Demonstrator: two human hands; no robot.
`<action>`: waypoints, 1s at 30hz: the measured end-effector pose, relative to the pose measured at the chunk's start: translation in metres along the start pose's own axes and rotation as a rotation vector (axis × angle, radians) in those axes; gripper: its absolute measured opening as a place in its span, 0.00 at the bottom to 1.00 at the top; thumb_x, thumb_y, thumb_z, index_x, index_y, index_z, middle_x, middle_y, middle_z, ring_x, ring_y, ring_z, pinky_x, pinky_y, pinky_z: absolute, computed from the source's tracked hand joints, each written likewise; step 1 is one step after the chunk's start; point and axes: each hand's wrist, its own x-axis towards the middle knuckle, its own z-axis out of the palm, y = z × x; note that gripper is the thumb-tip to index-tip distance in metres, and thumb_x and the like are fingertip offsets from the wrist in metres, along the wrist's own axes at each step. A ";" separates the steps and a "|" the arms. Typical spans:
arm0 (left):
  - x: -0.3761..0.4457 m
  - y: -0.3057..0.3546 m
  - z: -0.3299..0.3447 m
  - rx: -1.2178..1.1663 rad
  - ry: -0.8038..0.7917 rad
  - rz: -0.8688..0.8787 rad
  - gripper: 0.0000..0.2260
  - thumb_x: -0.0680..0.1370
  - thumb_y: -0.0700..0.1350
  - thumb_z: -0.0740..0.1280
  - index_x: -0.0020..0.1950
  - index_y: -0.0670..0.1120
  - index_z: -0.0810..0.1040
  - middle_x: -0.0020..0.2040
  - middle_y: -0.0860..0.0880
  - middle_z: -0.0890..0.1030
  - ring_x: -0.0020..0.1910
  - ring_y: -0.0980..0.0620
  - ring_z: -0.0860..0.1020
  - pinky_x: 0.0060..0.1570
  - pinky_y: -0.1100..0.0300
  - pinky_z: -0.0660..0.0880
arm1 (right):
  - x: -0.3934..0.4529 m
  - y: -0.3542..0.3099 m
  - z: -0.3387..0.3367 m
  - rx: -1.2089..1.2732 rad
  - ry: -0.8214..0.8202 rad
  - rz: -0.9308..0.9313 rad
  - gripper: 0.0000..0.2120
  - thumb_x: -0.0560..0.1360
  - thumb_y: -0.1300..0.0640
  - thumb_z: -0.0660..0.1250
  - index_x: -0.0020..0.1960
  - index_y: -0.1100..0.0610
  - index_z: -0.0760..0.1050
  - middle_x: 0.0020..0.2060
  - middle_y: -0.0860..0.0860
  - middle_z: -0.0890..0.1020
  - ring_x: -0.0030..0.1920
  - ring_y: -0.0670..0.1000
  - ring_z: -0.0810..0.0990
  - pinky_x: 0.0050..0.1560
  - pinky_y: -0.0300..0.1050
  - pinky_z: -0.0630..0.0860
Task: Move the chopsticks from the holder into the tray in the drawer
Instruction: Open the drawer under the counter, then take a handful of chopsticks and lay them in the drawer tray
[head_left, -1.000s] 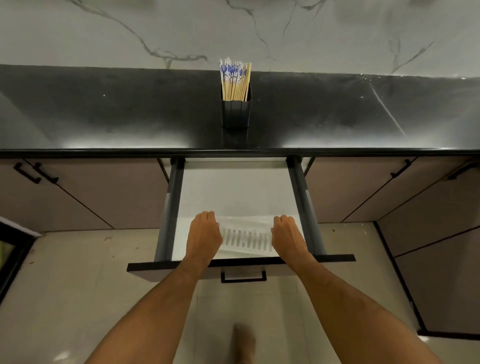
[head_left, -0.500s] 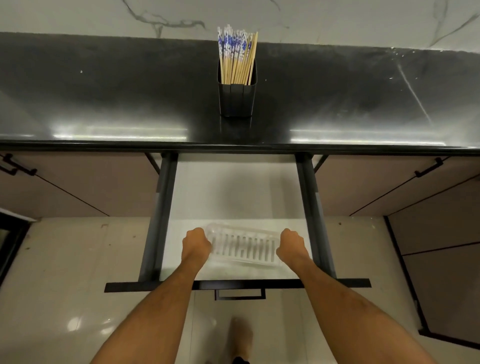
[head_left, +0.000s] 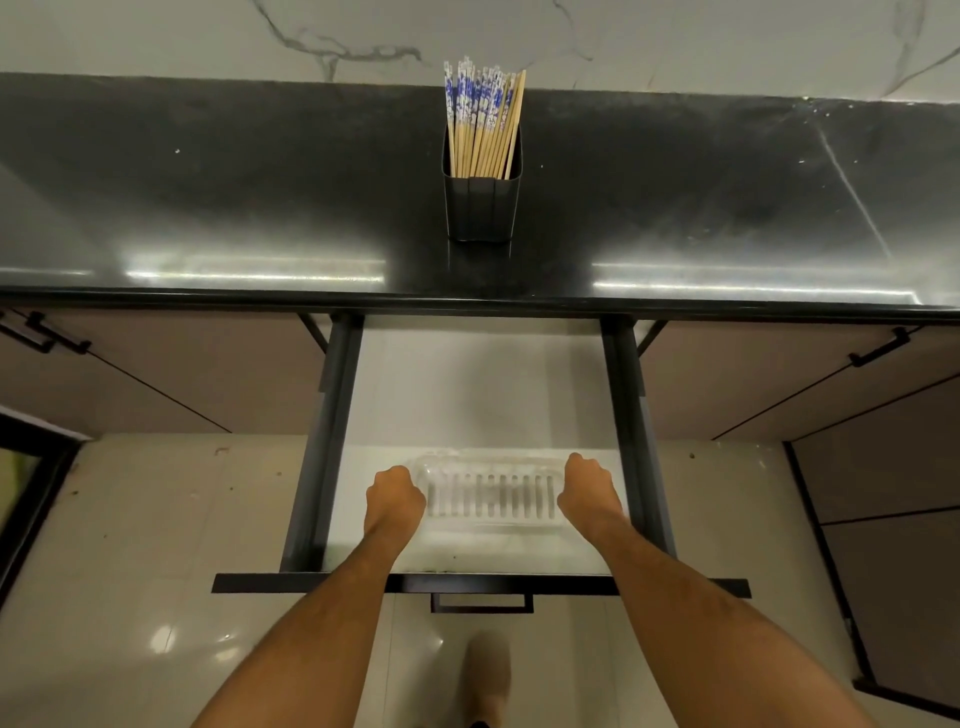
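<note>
Several wooden chopsticks (head_left: 480, 119) with blue-and-white tops stand upright in a black holder (head_left: 481, 208) on the dark countertop (head_left: 208, 208). Below it the drawer (head_left: 467, 395) is pulled out, white inside. A clear slotted plastic tray (head_left: 491, 496) lies near the drawer's front. My left hand (head_left: 394, 501) grips the tray's left end with curled fingers. My right hand (head_left: 589, 493) grips its right end the same way. The tray's ends are hidden under my fists.
Black drawer rails (head_left: 324, 441) run along both sides, and the drawer front with its handle (head_left: 482, 603) is nearest me. Brown cabinet doors (head_left: 156, 374) flank the drawer. A marble wall (head_left: 675, 41) backs the counter. My foot (head_left: 485, 675) stands on the tiled floor.
My hands went from lying flat over the tray to curling round its two ends. The tray now sits a little further from the drawer front, and my view has tilted.
</note>
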 end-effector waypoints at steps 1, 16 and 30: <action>0.000 0.000 0.000 -0.002 0.002 0.002 0.06 0.81 0.36 0.63 0.53 0.37 0.80 0.52 0.40 0.82 0.51 0.42 0.82 0.48 0.56 0.79 | 0.001 0.001 0.000 0.005 -0.001 -0.001 0.15 0.80 0.64 0.66 0.66 0.61 0.72 0.56 0.57 0.81 0.53 0.55 0.83 0.55 0.42 0.80; -0.005 0.061 -0.062 0.167 0.378 0.333 0.12 0.83 0.46 0.60 0.62 0.43 0.76 0.58 0.46 0.79 0.55 0.49 0.77 0.58 0.57 0.76 | 0.007 -0.034 -0.073 -0.162 0.380 -0.309 0.18 0.83 0.48 0.60 0.68 0.58 0.70 0.61 0.54 0.76 0.58 0.51 0.75 0.61 0.42 0.76; 0.027 0.191 -0.196 0.223 0.711 0.695 0.14 0.82 0.50 0.62 0.64 0.44 0.75 0.58 0.46 0.79 0.59 0.48 0.77 0.66 0.53 0.73 | 0.053 -0.153 -0.223 -0.150 0.695 -0.458 0.24 0.81 0.49 0.65 0.72 0.61 0.68 0.65 0.57 0.77 0.64 0.55 0.76 0.61 0.49 0.77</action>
